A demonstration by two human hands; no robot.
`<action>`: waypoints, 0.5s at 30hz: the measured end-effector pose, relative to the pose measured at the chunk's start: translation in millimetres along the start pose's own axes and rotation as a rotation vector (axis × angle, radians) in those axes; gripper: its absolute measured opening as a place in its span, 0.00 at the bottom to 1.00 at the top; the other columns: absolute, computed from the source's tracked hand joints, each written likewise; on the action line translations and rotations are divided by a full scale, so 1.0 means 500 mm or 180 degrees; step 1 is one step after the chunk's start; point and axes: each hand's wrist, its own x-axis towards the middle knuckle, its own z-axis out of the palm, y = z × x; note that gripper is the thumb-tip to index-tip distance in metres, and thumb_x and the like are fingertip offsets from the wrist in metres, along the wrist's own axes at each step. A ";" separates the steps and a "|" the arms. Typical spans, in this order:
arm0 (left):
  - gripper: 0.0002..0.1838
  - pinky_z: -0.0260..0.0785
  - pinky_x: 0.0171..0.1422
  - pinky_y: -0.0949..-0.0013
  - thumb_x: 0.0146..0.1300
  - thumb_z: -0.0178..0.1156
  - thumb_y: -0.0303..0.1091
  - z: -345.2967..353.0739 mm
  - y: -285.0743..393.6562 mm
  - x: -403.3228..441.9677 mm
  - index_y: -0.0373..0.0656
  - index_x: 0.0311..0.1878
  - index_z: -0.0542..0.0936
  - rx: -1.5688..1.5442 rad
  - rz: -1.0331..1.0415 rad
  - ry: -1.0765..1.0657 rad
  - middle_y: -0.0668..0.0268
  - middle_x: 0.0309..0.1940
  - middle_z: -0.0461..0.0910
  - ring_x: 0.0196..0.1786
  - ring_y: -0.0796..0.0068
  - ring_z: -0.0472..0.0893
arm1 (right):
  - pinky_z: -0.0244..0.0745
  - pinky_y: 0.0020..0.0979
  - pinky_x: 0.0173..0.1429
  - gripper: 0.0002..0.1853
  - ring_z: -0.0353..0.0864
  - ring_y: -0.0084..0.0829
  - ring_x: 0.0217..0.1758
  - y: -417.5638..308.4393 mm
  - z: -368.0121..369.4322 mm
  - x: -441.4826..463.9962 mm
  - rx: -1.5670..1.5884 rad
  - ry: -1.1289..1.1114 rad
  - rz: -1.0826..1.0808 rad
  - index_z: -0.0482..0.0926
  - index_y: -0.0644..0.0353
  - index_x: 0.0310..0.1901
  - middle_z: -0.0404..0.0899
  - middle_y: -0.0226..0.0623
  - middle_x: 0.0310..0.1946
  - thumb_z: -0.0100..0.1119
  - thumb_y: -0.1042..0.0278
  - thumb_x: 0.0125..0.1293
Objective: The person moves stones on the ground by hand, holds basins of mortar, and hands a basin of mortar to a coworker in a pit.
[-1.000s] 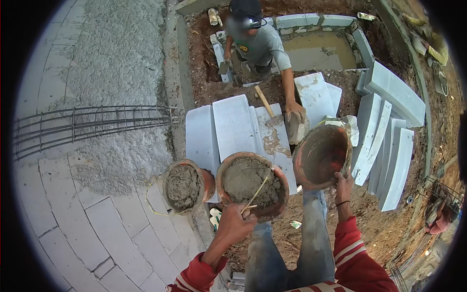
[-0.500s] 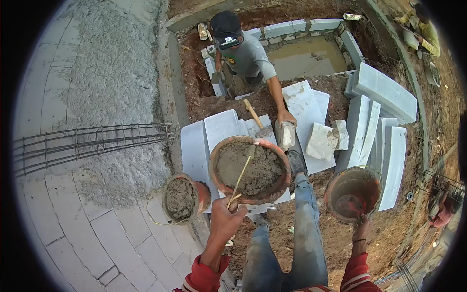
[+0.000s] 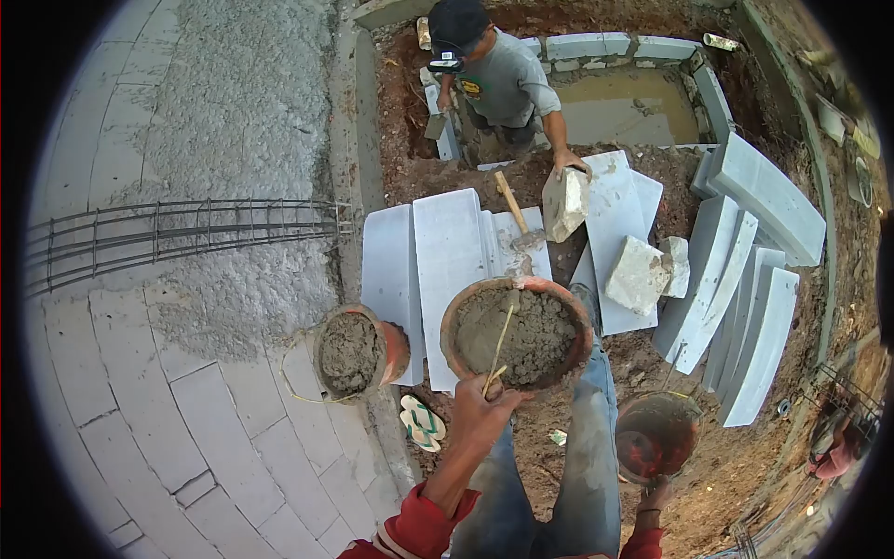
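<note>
My left hand [image 3: 486, 410] is closed round the cord handle [image 3: 500, 347] of a bucket [image 3: 451, 352] filled with wet grey mortar [image 3: 535, 326]. That bucket hangs in front of my legs, by the near ends of pale slabs. At lower right, my right hand [image 3: 656, 498] grips the near edge of a second bucket [image 3: 659, 433]. It is tilted, and its reddish inside shows only mortar residue. Another mortar-filled bucket [image 3: 396, 349] stands to the left on the paving edge.
A co-worker [image 3: 507, 84] in a trench holds a rough stone block [image 3: 565, 205] and a trowel [image 3: 436, 126]. A hammer [image 3: 515, 212] lies on pale slabs [image 3: 447, 261]. Curved slabs [image 3: 768, 196] are stacked right. A rebar cage [image 3: 186, 233] crosses the left; sandals [image 3: 422, 424] lie below.
The mortar bucket in my left hand has come back from the slabs towards my legs. My right hand's bucket has moved lower and closer. The co-worker's stone block has turned, and sandals now show.
</note>
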 end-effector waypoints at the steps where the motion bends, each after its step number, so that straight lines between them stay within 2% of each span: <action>1: 0.16 0.45 0.24 0.73 0.52 0.61 0.26 0.009 -0.017 -0.005 0.44 0.17 0.63 -0.0144 -0.0070 -0.0020 0.81 0.16 0.57 0.21 0.88 0.55 | 0.61 0.30 0.44 0.08 0.71 0.20 0.37 0.011 -0.006 -0.008 0.0008 0.0068 -0.0009 0.74 0.44 0.37 0.74 0.21 0.33 0.57 0.58 0.55; 3: 0.16 0.45 0.24 0.73 0.52 0.61 0.26 0.018 -0.026 -0.015 0.44 0.17 0.63 -0.0164 -0.0180 -0.0112 0.81 0.16 0.58 0.21 0.88 0.56 | 0.60 0.29 0.38 0.07 0.69 0.20 0.33 0.006 0.013 -0.051 -0.0020 0.0025 0.0014 0.73 0.44 0.36 0.73 0.21 0.29 0.56 0.58 0.55; 6: 0.16 0.45 0.23 0.73 0.52 0.61 0.27 0.033 -0.046 -0.025 0.44 0.17 0.63 -0.0051 -0.0350 -0.0169 0.80 0.15 0.58 0.20 0.88 0.56 | 0.57 0.29 0.34 0.06 0.67 0.21 0.30 0.004 0.028 -0.079 -0.0100 0.0170 0.0023 0.73 0.45 0.34 0.71 0.22 0.27 0.56 0.57 0.56; 11: 0.15 0.46 0.22 0.72 0.52 0.61 0.28 0.048 -0.068 -0.034 0.43 0.17 0.64 -0.0127 -0.0461 -0.0187 0.79 0.15 0.60 0.19 0.87 0.56 | 0.57 0.30 0.33 0.08 0.65 0.22 0.29 0.017 0.015 -0.061 -0.0155 -0.0043 -0.0057 0.74 0.46 0.34 0.71 0.23 0.27 0.56 0.55 0.56; 13: 0.16 0.53 0.22 0.69 0.52 0.64 0.32 0.051 -0.096 -0.034 0.37 0.17 0.69 0.0184 -0.0429 -0.0235 0.74 0.13 0.65 0.19 0.84 0.61 | 0.57 0.30 0.34 0.09 0.65 0.22 0.30 0.024 0.013 -0.058 -0.0158 -0.0040 -0.0054 0.75 0.47 0.34 0.70 0.24 0.27 0.57 0.54 0.56; 15: 0.15 0.53 0.23 0.69 0.53 0.64 0.33 0.057 -0.100 -0.037 0.36 0.18 0.71 0.0220 -0.0445 -0.0193 0.73 0.14 0.66 0.19 0.84 0.61 | 0.58 0.31 0.34 0.11 0.66 0.22 0.32 0.029 0.009 -0.055 -0.0190 0.0057 -0.0045 0.76 0.48 0.36 0.71 0.24 0.29 0.57 0.52 0.56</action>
